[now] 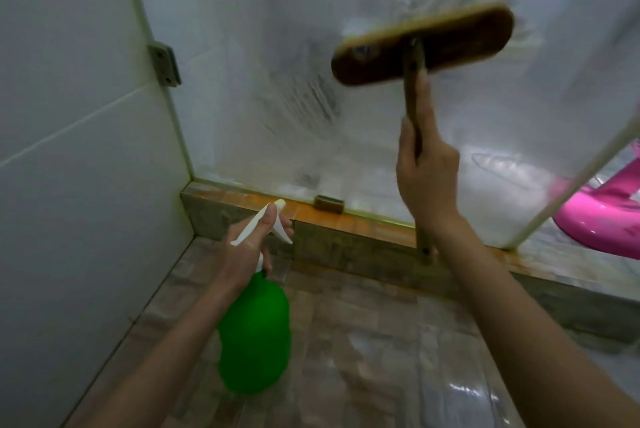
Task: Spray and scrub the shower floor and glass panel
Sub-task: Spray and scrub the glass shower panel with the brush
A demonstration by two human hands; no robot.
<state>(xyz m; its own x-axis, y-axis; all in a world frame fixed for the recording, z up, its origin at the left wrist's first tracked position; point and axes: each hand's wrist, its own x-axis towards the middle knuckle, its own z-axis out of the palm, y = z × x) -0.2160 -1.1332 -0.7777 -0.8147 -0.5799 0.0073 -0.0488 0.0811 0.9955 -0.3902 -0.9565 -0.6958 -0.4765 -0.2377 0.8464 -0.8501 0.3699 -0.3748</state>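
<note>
My right hand [427, 171] grips the handle of a brown scrub brush [422, 46], whose wide head is pressed against the soapy glass panel [294, 81] and blurred with motion. Foam streaks cover the glass around and below the brush. My left hand [254, 247] holds a green spray bottle [256, 334] by its white trigger head, low over the wet tiled shower floor [363, 341], nozzle pointing toward the curb.
A white tiled wall [69, 150] stands on the left with a metal hinge bracket [164, 63] on the glass edge. A stone curb [346, 240] with orange stains runs under the glass. A pink object [602, 216] lies outside at the right.
</note>
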